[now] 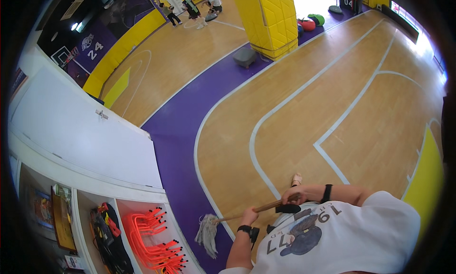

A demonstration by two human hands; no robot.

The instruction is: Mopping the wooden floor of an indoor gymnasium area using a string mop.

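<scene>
A mop with a wooden handle slants across the front of my body. My left hand grips the handle partway along, with a black watch-like band on that wrist. Close to the handle's upper end, my right hand is wrapped around the wood; a black band circles that forearm. The grey-white string mop head rests on the purple floor strip, beside the shelving. A dark rounded object shows just below my right hand; its kind is unclear. One foot shows past my right hand.
White shelving at lower left holds orange training hurdles and a dark bag. Beyond stand a white door, a grey stool and a yellow padded pillar. Three people are on the far court.
</scene>
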